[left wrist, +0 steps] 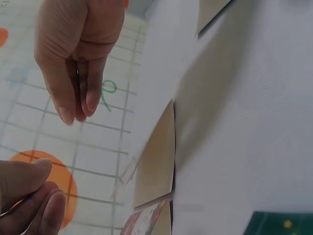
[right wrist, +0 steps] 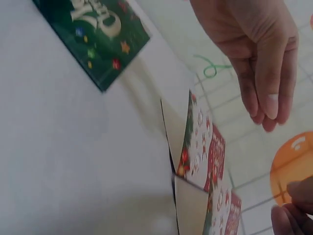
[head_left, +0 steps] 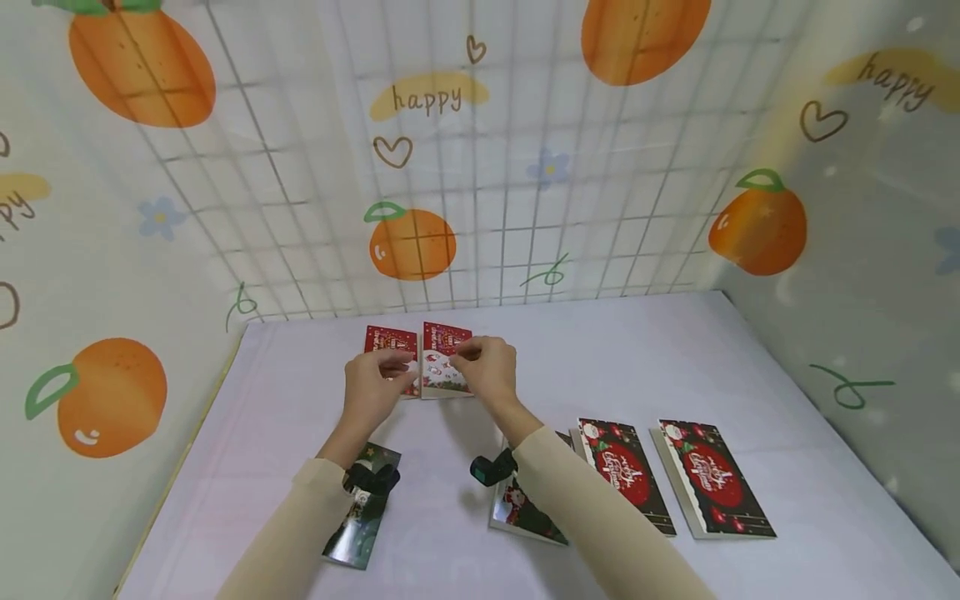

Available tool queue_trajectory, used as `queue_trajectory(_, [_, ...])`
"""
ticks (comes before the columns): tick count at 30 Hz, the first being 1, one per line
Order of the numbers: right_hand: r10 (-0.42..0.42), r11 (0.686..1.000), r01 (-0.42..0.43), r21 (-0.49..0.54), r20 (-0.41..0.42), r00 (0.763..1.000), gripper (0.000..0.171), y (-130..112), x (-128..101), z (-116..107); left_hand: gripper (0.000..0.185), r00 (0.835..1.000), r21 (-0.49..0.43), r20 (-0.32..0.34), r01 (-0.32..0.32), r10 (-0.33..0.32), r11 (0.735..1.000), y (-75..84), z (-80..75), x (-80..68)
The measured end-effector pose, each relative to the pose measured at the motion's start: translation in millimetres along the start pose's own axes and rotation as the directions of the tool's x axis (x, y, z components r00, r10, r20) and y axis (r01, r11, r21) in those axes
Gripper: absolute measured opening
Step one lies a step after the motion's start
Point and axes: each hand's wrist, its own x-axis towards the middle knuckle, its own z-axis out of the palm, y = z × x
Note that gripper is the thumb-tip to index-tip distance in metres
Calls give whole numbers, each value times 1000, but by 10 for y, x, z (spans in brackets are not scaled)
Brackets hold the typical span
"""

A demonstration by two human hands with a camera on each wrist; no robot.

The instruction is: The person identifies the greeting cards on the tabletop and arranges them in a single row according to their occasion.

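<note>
Two red-and-white Christmas cards sit side by side toward the back of the table, the left card (head_left: pixel 392 340) almost meeting the right card (head_left: pixel 442 371). Both are folded and slightly ajar, their pale insides showing in the wrist views. My left hand (head_left: pixel 372 385) hovers over the left card, thumb and fingers apart with nothing between them. Over the right card's edge is my right hand (head_left: pixel 491 371), its fingers pointing down in the left wrist view and holding nothing. Below the left forearm lies a green card (head_left: pixel 356 533), partly covered by the wrist camera.
On the right lie two dark cards with red circles, the nearer-to-centre card (head_left: pixel 628 475) and the outer card (head_left: pixel 716 479). Another dark card (head_left: pixel 525 512) is partly hidden under the right sleeve. A fruit-patterned curtain (head_left: pixel 510 192) hangs behind the white table (head_left: pixel 622 358).
</note>
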Motion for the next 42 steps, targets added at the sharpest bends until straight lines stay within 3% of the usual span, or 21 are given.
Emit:
queue_trajectory(12, [-86,989,77,127,67,994,10,-266,-324,155,25,997,-7,24,76,-75,997,-79,-364,-436])
queue_trajectory(20, [-93,981,66,183,140,986,13,-323,-576,276,26,996,4,14,91,-91,996,-288,-562,-705])
queue_trajectory(25, [-99,978,69,196,148,984,11,-343,-692,354,27,997,9,30,75,-75,997,-380,-676,-791])
queue_trajectory(34, [-84,984,51,169,193,978,10,-272,-811,476,34,989,76,83,113,-119,991,-569,-833,-869])
queue_trajectory(42, [-102,991,80,107,220,970,12,-185,-872,491,35,981,143,98,151,-166,978,-658,-844,-903])
